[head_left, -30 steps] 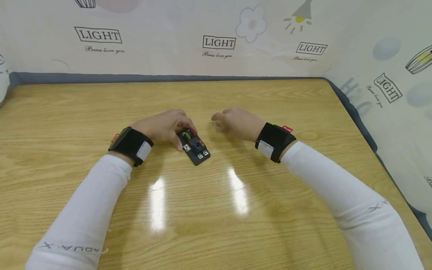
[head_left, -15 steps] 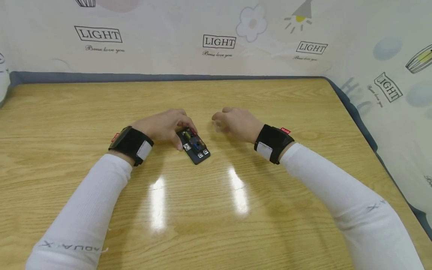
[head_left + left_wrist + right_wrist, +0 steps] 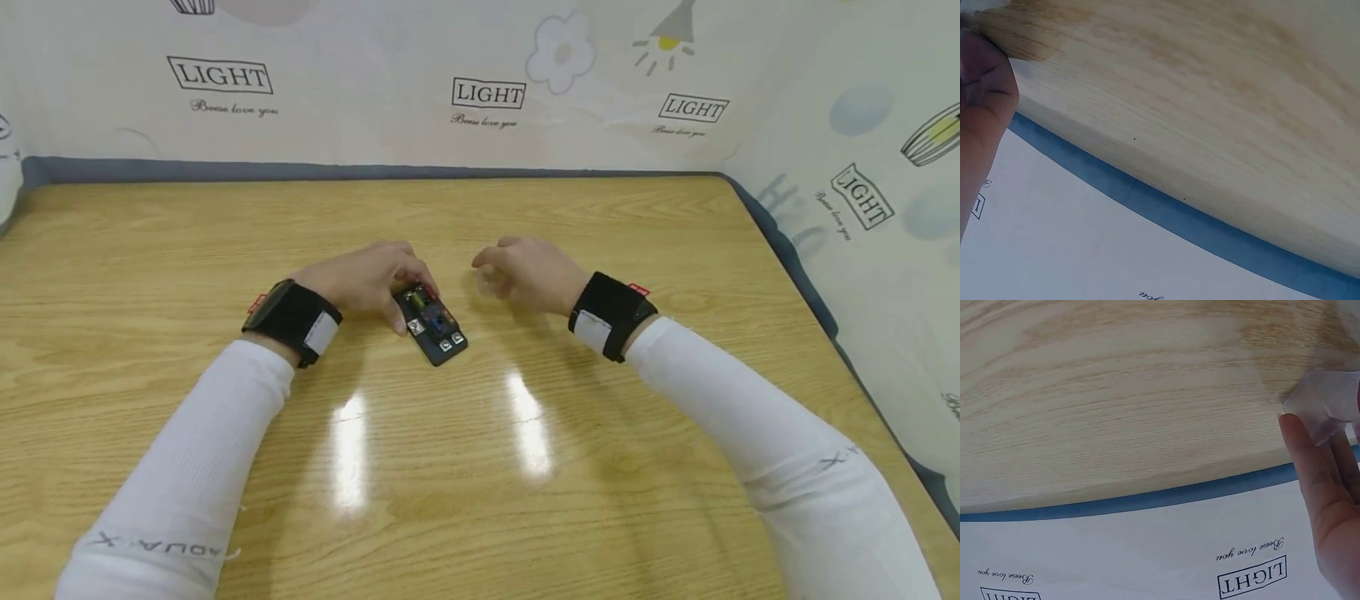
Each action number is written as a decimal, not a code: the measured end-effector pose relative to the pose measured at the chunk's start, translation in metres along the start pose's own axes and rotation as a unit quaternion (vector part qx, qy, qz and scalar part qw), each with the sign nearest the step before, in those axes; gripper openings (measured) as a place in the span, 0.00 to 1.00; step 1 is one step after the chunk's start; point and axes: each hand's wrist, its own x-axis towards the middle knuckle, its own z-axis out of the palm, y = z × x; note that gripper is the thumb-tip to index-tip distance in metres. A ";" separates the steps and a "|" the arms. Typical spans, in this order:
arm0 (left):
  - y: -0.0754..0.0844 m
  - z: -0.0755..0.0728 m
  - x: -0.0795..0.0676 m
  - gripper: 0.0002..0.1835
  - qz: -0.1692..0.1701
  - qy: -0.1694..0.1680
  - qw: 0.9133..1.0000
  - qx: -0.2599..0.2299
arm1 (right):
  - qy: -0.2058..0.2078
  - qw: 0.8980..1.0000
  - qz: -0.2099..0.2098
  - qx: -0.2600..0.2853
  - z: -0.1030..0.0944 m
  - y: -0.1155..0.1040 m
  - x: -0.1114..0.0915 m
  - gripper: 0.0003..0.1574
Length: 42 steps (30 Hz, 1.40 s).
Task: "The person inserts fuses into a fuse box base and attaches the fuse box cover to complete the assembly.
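In the head view a small black fuse block (image 3: pixel 433 327) lies slantwise on the wooden table, with coloured parts along its middle and bright metal terminals. My left hand (image 3: pixel 367 279) grips its far left end between thumb and fingers. The left wrist view catches only part of the left hand (image 3: pixel 988 94) at the edge, and the block is out of sight there. To the right of the block, my right hand (image 3: pixel 534 273) holds a clear plastic cover (image 3: pixel 1319 397), apart from the block. The right wrist view shows fingers (image 3: pixel 1310 459) against this see-through piece, which is cut off by the frame edge.
The glossy wood table (image 3: pixel 420 483) carries two bright light reflections in front of the hands. A blue-grey strip (image 3: pixel 360 173) runs along its back edge. Behind and to the right rises a printed pale sheet (image 3: pixel 390 92). Both wrists wear black straps (image 3: pixel 613 317).
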 end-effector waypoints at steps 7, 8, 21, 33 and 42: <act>-0.002 0.001 0.000 0.31 -0.001 -0.002 1.000 -0.005 | -0.018 1.000 0.021 0.013 -0.010 -0.002 0.002 0.29; -0.002 0.001 0.000 0.31 -0.002 -0.003 1.000 -0.006 | -0.022 0.999 0.028 0.021 -0.015 -0.004 0.002 0.29; -0.003 0.000 0.001 0.31 -0.003 -0.004 1.000 -0.012 | 0.018 0.996 0.056 0.060 -0.068 -0.023 -0.003 0.30; -0.004 0.000 0.002 0.32 -0.006 -0.008 1.000 -0.003 | 0.052 0.996 0.043 0.064 -0.089 -0.037 -0.005 0.30; -0.003 -0.001 0.001 0.31 0.004 -0.007 1.000 -0.003 | 0.093 0.992 0.054 0.067 -0.099 -0.055 -0.001 0.30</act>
